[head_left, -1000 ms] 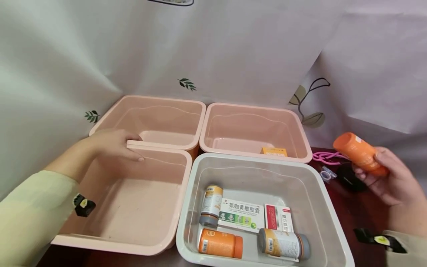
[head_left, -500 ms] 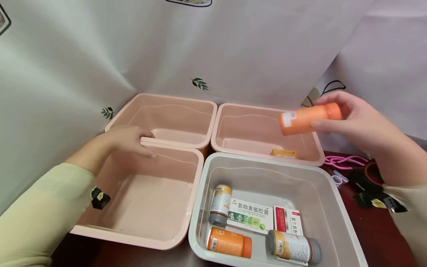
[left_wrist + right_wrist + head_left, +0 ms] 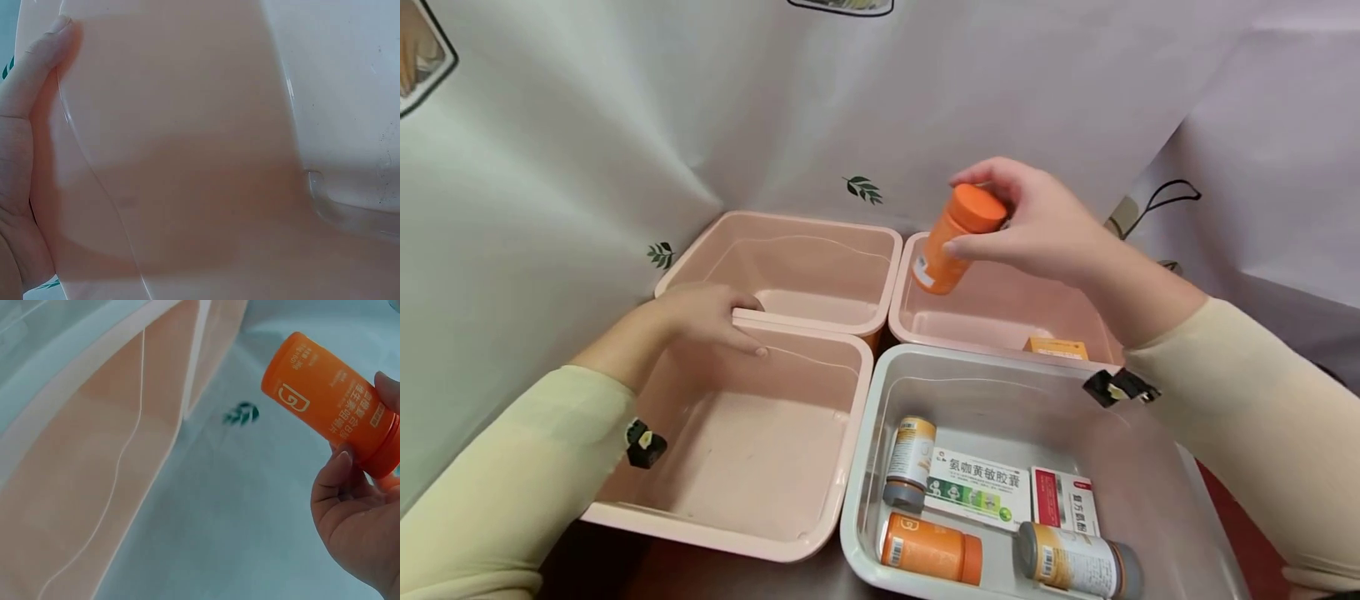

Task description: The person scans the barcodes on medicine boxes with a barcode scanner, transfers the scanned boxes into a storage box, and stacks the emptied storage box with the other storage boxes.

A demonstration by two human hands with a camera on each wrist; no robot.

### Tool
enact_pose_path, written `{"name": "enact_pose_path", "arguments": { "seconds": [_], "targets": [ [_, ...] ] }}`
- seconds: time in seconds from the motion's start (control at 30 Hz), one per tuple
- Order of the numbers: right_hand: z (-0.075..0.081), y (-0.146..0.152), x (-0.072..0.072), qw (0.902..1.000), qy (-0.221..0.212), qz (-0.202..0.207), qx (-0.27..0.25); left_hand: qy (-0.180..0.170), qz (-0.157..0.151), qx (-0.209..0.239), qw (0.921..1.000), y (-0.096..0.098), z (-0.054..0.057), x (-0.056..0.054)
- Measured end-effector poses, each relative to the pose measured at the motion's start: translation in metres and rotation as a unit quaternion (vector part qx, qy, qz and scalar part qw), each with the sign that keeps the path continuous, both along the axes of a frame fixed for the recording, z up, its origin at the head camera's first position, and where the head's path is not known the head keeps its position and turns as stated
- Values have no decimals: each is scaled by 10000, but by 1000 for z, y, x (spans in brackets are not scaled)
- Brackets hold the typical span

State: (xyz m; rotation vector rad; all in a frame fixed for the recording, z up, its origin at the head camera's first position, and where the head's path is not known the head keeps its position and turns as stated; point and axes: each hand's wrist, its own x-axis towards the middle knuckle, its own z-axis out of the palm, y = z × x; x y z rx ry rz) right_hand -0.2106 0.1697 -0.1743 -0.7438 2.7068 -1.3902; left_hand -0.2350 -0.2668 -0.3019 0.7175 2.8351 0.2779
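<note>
A pale backdrop (image 3: 955, 92) is hung behind the grey bin (image 3: 985, 393), whose near edge is partly cut off and far right corner covered by the right sleeve (image 3: 1247, 425). An orange bottle (image 3: 953, 227) is clamped, tilted, in the right hand (image 3: 1030, 212) behind the grey bin, seen against the rear pink bin (image 3: 985, 304); its height cannot be judged. Left of the grey bin, the left pink bin (image 3: 775, 450) is gripped at its far rim by the left hand (image 3: 707, 317), the fingers mostly hidden.
</note>
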Motion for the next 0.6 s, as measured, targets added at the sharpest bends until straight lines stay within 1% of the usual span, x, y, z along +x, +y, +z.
{"name": "enact_pose_path", "arguments": {
  "seconds": [0.13,0.23,0.4,0.5,0.6],
  "targets": [
    [1,-23,-7,9987,95,271,423,-33,-27,32,10000,7,-4,-3],
    [-1,-38,-13,9976,119,316,598,-66,-5,17,10000,10,-6,-4],
    [-11,-60,-21,9968,103,296,733,-64,-4,-32,10000,10,-3,-4],
    [-16,-72,-24,9953,188,349,880,-64,6,-87,9999,8,1,-3],
    [-17,-81,-26,9936,290,397,1016,-30,1,-144,9999,5,3,-1]
  ]
}}
